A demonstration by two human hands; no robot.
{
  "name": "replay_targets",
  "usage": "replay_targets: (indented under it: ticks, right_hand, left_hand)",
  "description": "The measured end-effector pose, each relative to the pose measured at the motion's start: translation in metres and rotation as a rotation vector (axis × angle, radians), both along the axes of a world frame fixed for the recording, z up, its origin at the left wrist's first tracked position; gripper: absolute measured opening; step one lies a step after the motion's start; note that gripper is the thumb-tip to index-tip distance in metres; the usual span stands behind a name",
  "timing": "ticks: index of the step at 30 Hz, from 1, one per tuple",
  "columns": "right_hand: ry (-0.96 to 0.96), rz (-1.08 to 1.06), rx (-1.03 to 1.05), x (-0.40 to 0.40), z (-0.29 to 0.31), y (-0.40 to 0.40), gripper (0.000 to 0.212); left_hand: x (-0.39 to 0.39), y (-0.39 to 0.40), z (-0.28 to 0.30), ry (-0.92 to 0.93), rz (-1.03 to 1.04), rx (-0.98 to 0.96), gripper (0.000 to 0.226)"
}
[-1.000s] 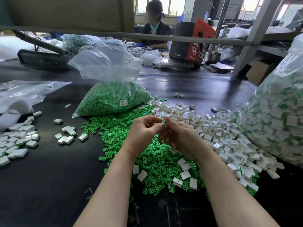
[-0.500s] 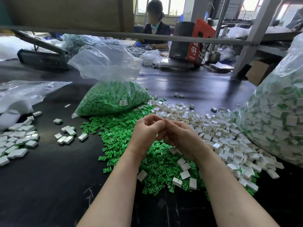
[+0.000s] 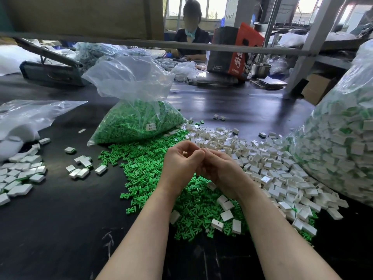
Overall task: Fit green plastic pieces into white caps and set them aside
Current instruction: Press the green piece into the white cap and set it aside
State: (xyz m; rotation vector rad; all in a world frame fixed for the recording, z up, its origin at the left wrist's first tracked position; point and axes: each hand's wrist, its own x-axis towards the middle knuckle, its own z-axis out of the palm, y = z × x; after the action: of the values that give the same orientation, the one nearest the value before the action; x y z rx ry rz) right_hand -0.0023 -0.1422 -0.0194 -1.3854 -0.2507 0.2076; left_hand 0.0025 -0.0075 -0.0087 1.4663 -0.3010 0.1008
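My left hand (image 3: 179, 165) and my right hand (image 3: 221, 168) meet fingertip to fingertip above the middle of the table, fingers curled. Between the fingertips a small white cap (image 3: 204, 148) is pinched; any green piece in it is hidden. Below the hands spreads a pile of loose green plastic pieces (image 3: 147, 164). To the right lies a heap of empty white caps (image 3: 262, 158). Finished white caps (image 3: 20, 174) lie grouped at the left edge, with a few more finished caps (image 3: 80, 168) nearer the middle.
A clear bag of green pieces (image 3: 133, 120) stands behind the pile. A large bag of assembled caps (image 3: 343, 144) fills the right side. A crumpled plastic bag (image 3: 24, 118) lies far left. Another person (image 3: 190, 35) works beyond a metal rail (image 3: 222, 48).
Both hands stay pressed together over the green pile; the fingers have shifted slightly, and the left hand's fingers now curl more tightly against the right hand's fingertips.
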Motion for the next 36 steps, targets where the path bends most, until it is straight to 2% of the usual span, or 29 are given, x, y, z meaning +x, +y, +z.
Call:
replay_targets:
  ticks: [3,8,14,18,24,30,34,36]
  right_hand:
    - [0.017,0.003,0.029,-0.001,0.001,0.0,0.049]
    - [0.016,-0.013,0.035,-0.004,0.005,0.0,0.058]
    - [0.014,-0.058,0.027,-0.009,0.01,0.002,0.059]
    - [0.014,-0.082,0.003,-0.008,0.01,0.007,0.049]
    - [-0.015,-0.077,-0.107,-0.009,0.013,0.009,0.063]
    - [-0.012,-0.107,-0.11,-0.007,0.013,0.011,0.049]
    - [-0.057,-0.171,-0.149,-0.005,0.014,0.007,0.044]
    - [-0.071,-0.224,-0.167,-0.005,0.015,0.003,0.043]
  left_hand:
    - [0.0,0.0,0.0,-0.021,0.004,0.003,0.02]
    - [0.0,0.0,0.0,-0.055,0.042,0.056,0.009]
    - [-0.002,0.0,0.001,-0.063,0.045,0.067,0.009]
    - [0.001,0.0,0.001,-0.044,0.053,0.053,0.007]
    - [0.0,0.002,0.003,0.024,0.024,-0.004,0.009]
    - [0.0,0.005,0.006,0.143,0.003,-0.109,0.005]
    - [0.005,0.021,0.008,0.177,0.097,-0.05,0.021]
    - [0.01,0.039,0.009,0.195,0.207,0.001,0.017]
